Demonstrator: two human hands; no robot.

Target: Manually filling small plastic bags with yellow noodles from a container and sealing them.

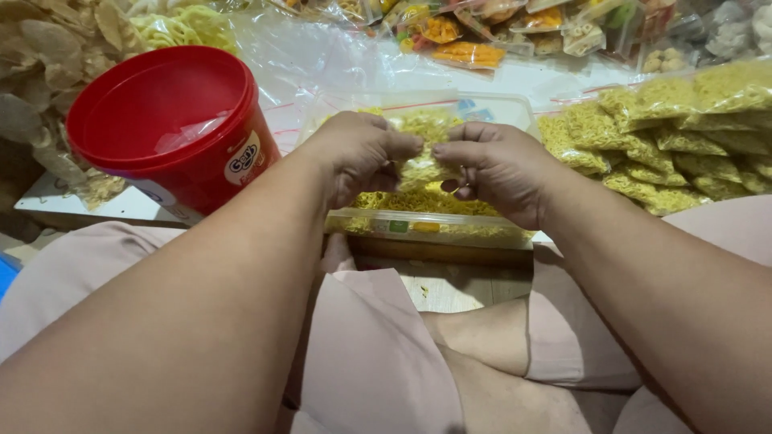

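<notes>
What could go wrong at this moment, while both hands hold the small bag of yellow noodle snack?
1. The left hand and right hand pinch the small clear bag of yellow noodle snack; brittle strands might crush.
2. Crumbs may miss the clear rectangular plastic tub below.
3. The left forearm passes close to the red round plastic bucket and could knock it.

Home snack-packing corner, worked seated on the floor

From my feed I see stacked clear bags of yellow noodle snacks (pixel 683 137) right of my right grip (pixel 494 169), a red tub (pixel 173 128) left of the other, and assorted packed snacks (pixel 498 32) beyond both.
</notes>
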